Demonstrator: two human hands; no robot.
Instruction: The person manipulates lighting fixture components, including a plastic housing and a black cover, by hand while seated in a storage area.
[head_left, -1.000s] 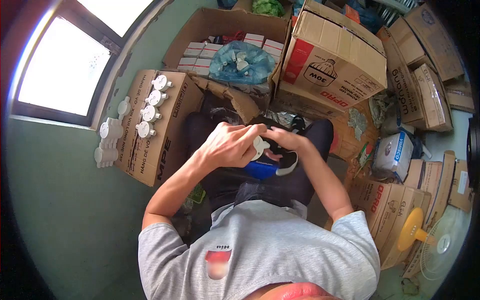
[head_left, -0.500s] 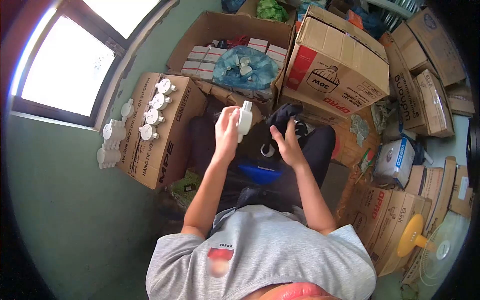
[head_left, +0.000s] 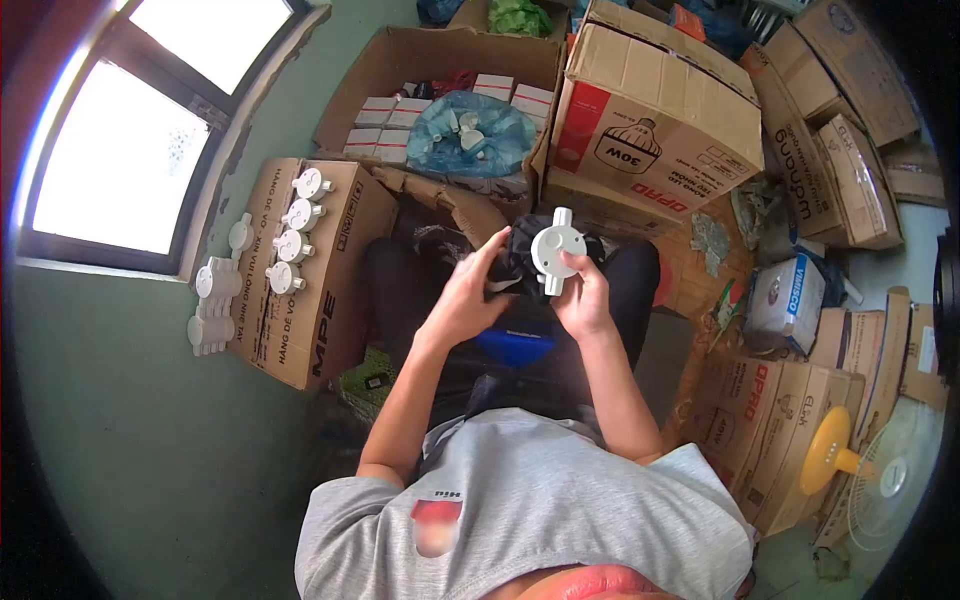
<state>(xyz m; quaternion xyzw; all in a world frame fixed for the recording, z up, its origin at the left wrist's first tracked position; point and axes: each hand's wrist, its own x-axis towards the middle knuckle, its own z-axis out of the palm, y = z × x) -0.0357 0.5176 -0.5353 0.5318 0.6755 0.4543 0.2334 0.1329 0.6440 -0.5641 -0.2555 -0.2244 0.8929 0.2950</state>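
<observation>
A white round conduit junction box (head_left: pixel 556 252) with a pipe stub at each end is in my right hand (head_left: pixel 585 303), its round face turned up and my thumb pressed on it. Behind the box a black cloth (head_left: pixel 522 248) is bunched, partly hidden. My left hand (head_left: pixel 467 303) is just left of the box, fingers apart, with its index fingertip at the cloth's edge. Below both hands, a blue item (head_left: pixel 515 347) lies between my legs.
On the carton (head_left: pixel 312 330) at left stand several similar junction boxes (head_left: pixel 294 245), and more are stacked along its edge. A blue plastic bag (head_left: pixel 430 140) of white parts sits in an open box behind. Large cartons (head_left: pixel 655 120) and a yellow-and-white fan (head_left: pixel 828 450) are at right.
The junction box has passed from my left hand to my right and turned face up. My left hand has let go and opened beside it. The view has shifted slightly.
</observation>
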